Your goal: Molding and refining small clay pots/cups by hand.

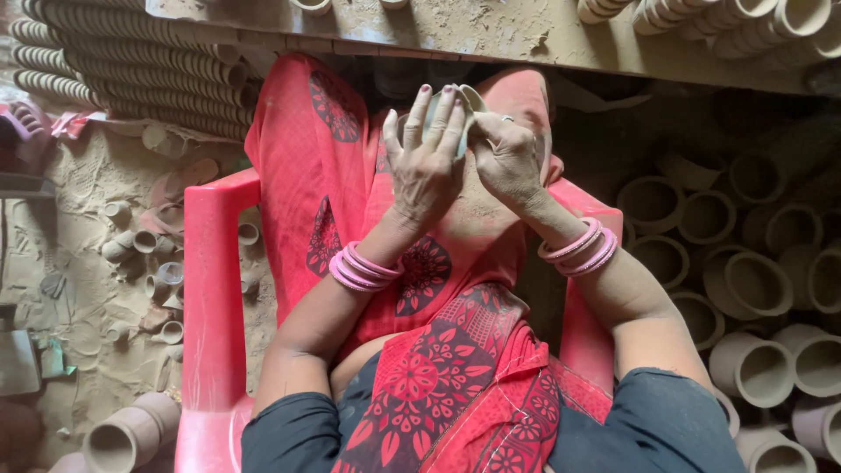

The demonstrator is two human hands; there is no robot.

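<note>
Both hands clamped on small clay cup (469, 101): left hand (427, 166) cradles, right hand (508, 162) pinches rim; shaping step, likely needs gentle turning.

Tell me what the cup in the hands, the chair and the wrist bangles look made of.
Cup: probably unfired clay, pale grey, matte like the stacked cups.
Chair: moulded plastic, glossy red, dusty.
Bangles: smooth pink, likely plastic or glass; cannot tell which.
Both the left hand and right hand grip the cup.

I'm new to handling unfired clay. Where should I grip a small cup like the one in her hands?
Probably by the side wall, from both sides, as here: the left hand wraps the cup from one side and the right hand from the other, sparing the thin rim.
</note>
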